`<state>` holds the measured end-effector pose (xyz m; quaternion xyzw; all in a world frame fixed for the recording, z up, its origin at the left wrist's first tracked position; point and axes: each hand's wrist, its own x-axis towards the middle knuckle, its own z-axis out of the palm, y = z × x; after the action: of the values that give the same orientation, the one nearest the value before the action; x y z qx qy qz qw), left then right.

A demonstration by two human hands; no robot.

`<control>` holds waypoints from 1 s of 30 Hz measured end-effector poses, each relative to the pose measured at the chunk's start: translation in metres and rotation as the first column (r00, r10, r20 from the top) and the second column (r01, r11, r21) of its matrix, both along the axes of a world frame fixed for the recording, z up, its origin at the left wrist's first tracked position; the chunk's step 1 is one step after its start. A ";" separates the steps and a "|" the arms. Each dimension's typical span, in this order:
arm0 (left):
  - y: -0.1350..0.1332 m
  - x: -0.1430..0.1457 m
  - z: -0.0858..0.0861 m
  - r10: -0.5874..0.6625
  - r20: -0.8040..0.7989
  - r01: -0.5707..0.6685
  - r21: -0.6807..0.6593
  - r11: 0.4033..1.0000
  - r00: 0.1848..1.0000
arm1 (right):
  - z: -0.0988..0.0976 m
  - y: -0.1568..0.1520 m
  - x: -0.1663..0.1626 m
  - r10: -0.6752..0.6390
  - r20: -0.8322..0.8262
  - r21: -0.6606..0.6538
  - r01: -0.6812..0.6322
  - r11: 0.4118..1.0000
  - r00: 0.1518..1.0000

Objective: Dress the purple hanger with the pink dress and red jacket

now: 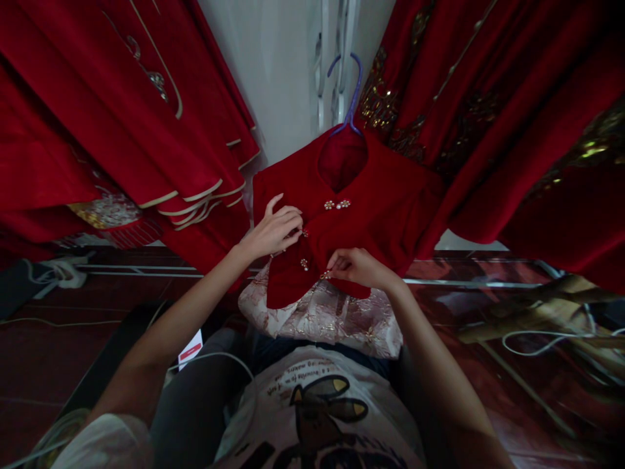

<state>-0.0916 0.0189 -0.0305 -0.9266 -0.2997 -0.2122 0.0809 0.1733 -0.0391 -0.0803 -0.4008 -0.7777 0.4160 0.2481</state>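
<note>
A red jacket [385,208] hangs in front of me on a purple hanger [352,98], over a pale, shiny patterned skirt [322,316]. Its top flower-shaped clasp [338,204] is joined at the neck, while the front gapes lower down. My left hand [278,228] has its fingers curled on the front panel beside a small jewelled clasp [305,233], gripping the cloth there. Another clasp piece [305,264] sits below it. With thumb and fingers pinched, my right hand [354,266] holds the opposite panel's edge by a small gold clasp [325,275].
Red garments with pale edging [195,163] hang at left, and gold-sequined red ones [469,117] at right. A metal rail [146,270] runs low behind. A lit phone [191,348] lies by my leg. A white cable [547,335] and brown material [537,306] are at right.
</note>
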 end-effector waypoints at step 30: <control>0.022 0.079 0.031 -0.075 0.191 0.014 0.305 0.952 0.979 | 0.075 -0.005 0.002 -0.294 -0.460 0.236 0.434 0.869 0.838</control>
<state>-0.0122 0.0407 0.0009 -0.8837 -0.2494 -0.3495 0.1861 0.1757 -0.0444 -0.0055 -0.3996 -0.6745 0.2983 0.5445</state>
